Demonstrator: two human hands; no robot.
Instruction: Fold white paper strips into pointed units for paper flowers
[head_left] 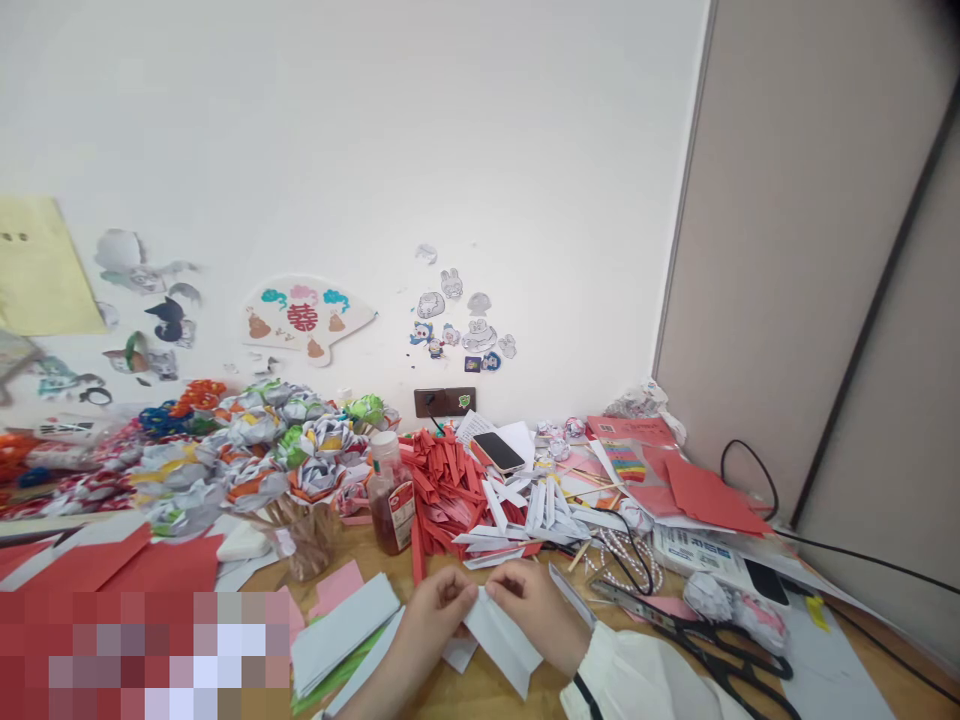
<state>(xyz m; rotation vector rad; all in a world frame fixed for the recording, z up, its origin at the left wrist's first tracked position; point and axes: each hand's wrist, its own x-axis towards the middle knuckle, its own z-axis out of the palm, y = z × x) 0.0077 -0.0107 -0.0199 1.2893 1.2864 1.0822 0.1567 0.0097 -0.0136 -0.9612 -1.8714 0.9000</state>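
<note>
A creased sheet of white paper (504,645) is between my two hands over the near part of the table. My left hand (439,612) pinches its upper left corner between thumb and fingers. My right hand (538,608) pinches the top edge close beside, and its fingers partly cover the sheet. To the left of my left hand lies a stack of white paper (345,632) on green sheets (337,672). Beyond my hands are a heap of folded red paper strips (446,465) and several folded white strips (546,505).
Black-handled scissors (697,630) lie right of my right sleeve. A sauce bottle (390,500) stands beyond my left hand, beside a cup of sticks (304,540) topped with paper flowers (262,440). A phone (499,452) rests on the heap. Red sheets (716,497) lie right.
</note>
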